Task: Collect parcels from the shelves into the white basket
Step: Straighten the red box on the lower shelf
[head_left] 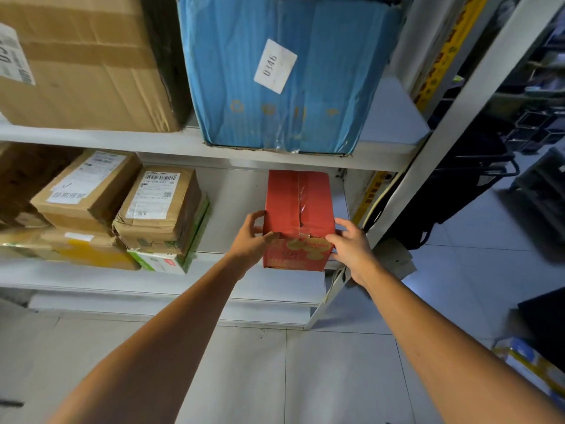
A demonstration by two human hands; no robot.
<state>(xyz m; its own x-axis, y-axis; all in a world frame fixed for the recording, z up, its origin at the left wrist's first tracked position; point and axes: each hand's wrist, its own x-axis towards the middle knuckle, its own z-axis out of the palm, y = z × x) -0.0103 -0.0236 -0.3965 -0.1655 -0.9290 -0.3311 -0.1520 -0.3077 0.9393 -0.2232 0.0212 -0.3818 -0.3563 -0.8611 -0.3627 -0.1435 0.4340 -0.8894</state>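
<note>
At ten o'clock of the view a large brown carton (82,62) is seen on the upper shelf (122,139), its front overhanging the shelf's edge slightly. Just beside it, at twelve o'clock, a blue parcel (284,71) bearing a white label is pushed past the same edge. On the lower shelf (91,278), at nine o'clock, a stack of brown parcels (122,203) is piled over a green-and-white box (165,261), which reaches the front lip. Bare shelf board is left between that stack and the red box (298,209), and the left hand (250,240) is placed in this gap. The red box is stood upright at the centre of the view, at the front lip of the lower shelf, with open space above it up to the underside of the upper shelf. It is gripped from both sides: it lies at three o'clock of the left hand, whose fingers are curled against its left face and whose thumb is laid across its near top edge. It lies at nine o'clock of the right hand (351,246), whose thumb is pressed on the front and whose fingers are spread round the right face. Little room is left between that hand and the white upright post (477,87) at three o'clock. Tiled floor (275,377) is seen at six o'clock.
</note>
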